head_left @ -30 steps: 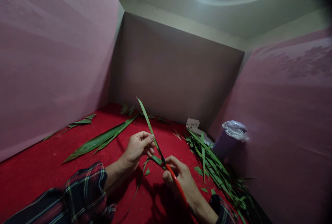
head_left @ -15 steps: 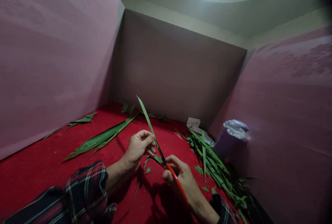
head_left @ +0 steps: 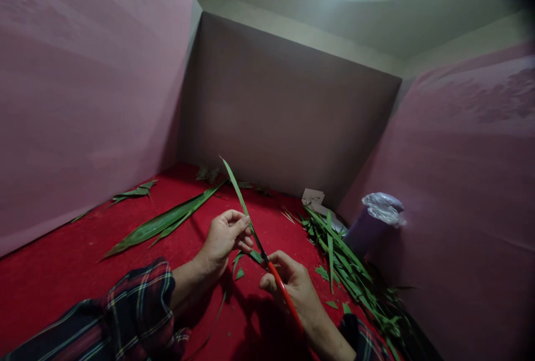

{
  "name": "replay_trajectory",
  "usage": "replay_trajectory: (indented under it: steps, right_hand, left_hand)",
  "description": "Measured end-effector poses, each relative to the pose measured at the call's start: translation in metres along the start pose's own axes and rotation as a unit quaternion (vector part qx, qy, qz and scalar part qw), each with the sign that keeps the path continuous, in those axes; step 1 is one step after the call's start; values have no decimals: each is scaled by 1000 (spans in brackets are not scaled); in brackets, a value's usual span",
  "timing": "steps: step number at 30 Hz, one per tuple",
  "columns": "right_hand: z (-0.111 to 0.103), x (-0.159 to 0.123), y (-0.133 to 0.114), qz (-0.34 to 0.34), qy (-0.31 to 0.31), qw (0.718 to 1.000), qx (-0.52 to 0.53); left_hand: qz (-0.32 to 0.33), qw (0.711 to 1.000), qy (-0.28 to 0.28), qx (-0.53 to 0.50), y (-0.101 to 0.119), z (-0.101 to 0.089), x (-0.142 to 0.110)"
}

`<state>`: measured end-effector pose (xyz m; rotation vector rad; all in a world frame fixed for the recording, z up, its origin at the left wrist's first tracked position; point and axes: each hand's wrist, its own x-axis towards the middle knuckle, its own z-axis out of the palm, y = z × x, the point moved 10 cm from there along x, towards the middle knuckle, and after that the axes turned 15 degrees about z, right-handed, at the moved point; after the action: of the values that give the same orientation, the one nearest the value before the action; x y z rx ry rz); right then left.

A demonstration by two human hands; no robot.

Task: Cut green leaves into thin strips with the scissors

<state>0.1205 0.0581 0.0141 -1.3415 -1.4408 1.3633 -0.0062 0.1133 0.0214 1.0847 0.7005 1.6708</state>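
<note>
Near the centre, my left hand (head_left: pixel 228 237) pinches a narrow green leaf (head_left: pixel 234 184) between thumb and fingers; the leaf's pointed tip rises up and to the left. My right hand (head_left: pixel 295 283) is closed around red-handled scissors (head_left: pixel 285 295). Their dark blades (head_left: pixel 263 254) lie along the lower part of the leaf, just right of my left fingers. How far the blades are apart I cannot tell. Below my hands, a small cut leaf piece (head_left: pixel 239 274) rests on the red cloth (head_left: pixel 167 308).
A heap of long green leaves (head_left: pixel 349 272) lies at the right, by a purple container (head_left: pixel 370 227) topped with clear plastic. A broad leaf (head_left: pixel 159 224) and a folded leaf (head_left: pixel 134 191) lie left. A white card (head_left: pixel 313 196) stands at the back. Pink walls (head_left: pixel 92 99) flank the surface.
Almost nothing differs. The view has shifted slightly, and my right thumb has moved a little outward from the scissors' handle. The leaf stays in my left fingers.
</note>
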Motion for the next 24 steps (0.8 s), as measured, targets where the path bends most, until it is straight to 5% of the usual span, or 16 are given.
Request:
replay_trajectory:
  steps: [8,24]
  right_hand:
    - [0,6,9,8,-13,999,41]
    - [-4,-6,-7,-26,32,993,-114]
  left_hand:
    - [-2,1000,-5,-2,1,1,1]
    - [8,998,-54,43,11,10,-3]
